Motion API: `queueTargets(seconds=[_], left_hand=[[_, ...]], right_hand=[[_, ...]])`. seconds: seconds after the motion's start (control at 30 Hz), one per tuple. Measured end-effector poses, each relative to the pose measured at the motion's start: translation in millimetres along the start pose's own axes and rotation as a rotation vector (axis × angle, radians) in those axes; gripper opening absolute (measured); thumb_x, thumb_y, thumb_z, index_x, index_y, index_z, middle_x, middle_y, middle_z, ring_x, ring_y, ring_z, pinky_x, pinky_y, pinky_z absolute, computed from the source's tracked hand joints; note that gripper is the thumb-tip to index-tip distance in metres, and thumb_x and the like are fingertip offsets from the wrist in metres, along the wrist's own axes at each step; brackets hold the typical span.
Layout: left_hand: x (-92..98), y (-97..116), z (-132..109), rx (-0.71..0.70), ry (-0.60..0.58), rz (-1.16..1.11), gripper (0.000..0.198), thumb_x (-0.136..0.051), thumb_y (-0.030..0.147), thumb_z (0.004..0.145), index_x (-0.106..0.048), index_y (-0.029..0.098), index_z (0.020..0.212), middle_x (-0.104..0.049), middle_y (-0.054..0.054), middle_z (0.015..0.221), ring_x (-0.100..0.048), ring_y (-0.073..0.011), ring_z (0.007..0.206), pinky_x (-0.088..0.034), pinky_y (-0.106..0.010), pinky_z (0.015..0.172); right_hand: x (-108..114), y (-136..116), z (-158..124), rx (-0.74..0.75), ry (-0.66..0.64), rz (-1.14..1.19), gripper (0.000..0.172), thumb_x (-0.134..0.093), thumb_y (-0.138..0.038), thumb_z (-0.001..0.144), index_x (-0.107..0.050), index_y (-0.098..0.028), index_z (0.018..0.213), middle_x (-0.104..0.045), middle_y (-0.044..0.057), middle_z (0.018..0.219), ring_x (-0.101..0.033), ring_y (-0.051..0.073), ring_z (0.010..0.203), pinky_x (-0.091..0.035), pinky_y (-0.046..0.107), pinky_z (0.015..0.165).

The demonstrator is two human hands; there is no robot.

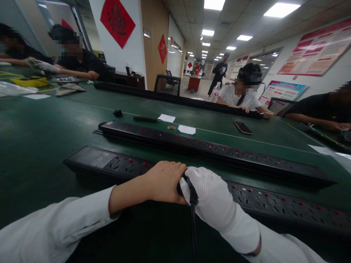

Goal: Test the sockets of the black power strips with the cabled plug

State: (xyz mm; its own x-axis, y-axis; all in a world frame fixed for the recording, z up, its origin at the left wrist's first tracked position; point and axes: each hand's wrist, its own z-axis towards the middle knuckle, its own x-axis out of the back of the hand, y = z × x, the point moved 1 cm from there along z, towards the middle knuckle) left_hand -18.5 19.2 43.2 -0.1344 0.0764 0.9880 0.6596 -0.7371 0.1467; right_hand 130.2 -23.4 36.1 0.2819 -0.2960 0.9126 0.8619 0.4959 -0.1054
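A long black power strip [274,204] with red switches lies across the green table right in front of me. My left hand [163,181], bare, is curled over the strip's near edge. My right hand [210,195] wears a white dotted glove and is closed round a black plug [181,186], pressed against the left hand. The plug's black cable [194,230] runs down toward me between my white sleeves. What the left fingers hold is hidden.
A second long power strip [214,148] lies parallel just beyond. Farther off sit a phone [242,127], two paper slips [187,129], a small black part [117,113] and a black rail [164,98]. Several people work at the table's left and right sides.
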Motion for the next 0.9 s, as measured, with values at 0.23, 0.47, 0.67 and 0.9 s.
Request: queueTargets(seconds=[0.23, 0.47, 0.67, 0.9], left_hand=[[-2.0, -0.4, 0.0, -0.007, 0.004, 0.005, 0.054, -0.054, 0.065, 0.066, -0.048, 0.018, 0.093, -0.060, -0.004, 0.090, -0.059, -0.0228, 0.078, -0.046, -0.036, 0.070], [-2.9, -0.8, -0.3, -0.003, 0.005, 0.009, 0.054, -0.054, 0.065, 0.065, -0.048, 0.019, 0.093, -0.060, -0.004, 0.090, -0.059, -0.0226, 0.078, -0.046, -0.036, 0.069], [-2.4, -1.3, 0.1, -0.009, 0.011, 0.005, 0.055, -0.053, 0.067, 0.065, -0.048, 0.019, 0.092, -0.060, -0.003, 0.089, -0.059, -0.0221, 0.077, -0.046, -0.035, 0.068], [-0.3, 0.0, -0.1, -0.001, -0.017, -0.001, 0.056, -0.052, 0.067, 0.066, -0.048, 0.018, 0.094, -0.060, -0.005, 0.092, -0.059, -0.0225, 0.079, -0.045, -0.035, 0.069]], right_hand=[[-1.5, 1.0, -0.8, 0.003, 0.009, -0.002, 0.023, -0.038, -0.033, 0.089, -0.056, -0.019, 0.089, -0.057, 0.004, 0.082, -0.053, 0.016, 0.077, -0.041, 0.030, 0.074], [-2.5, 1.1, -1.0, -0.003, 0.005, -0.007, 0.022, -0.038, -0.033, 0.089, -0.055, -0.019, 0.087, -0.056, 0.004, 0.081, -0.052, 0.016, 0.076, -0.040, 0.030, 0.073], [-2.2, 1.0, -2.0, 0.011, 0.007, -0.015, 0.022, -0.038, -0.032, 0.089, -0.054, -0.019, 0.086, -0.056, 0.003, 0.081, -0.052, 0.016, 0.076, -0.039, 0.029, 0.074], [-0.5, 0.6, -0.8, 0.005, -0.026, -0.020, 0.023, -0.037, -0.032, 0.089, -0.054, -0.018, 0.085, -0.055, 0.004, 0.081, -0.052, 0.015, 0.076, -0.039, 0.028, 0.073]])
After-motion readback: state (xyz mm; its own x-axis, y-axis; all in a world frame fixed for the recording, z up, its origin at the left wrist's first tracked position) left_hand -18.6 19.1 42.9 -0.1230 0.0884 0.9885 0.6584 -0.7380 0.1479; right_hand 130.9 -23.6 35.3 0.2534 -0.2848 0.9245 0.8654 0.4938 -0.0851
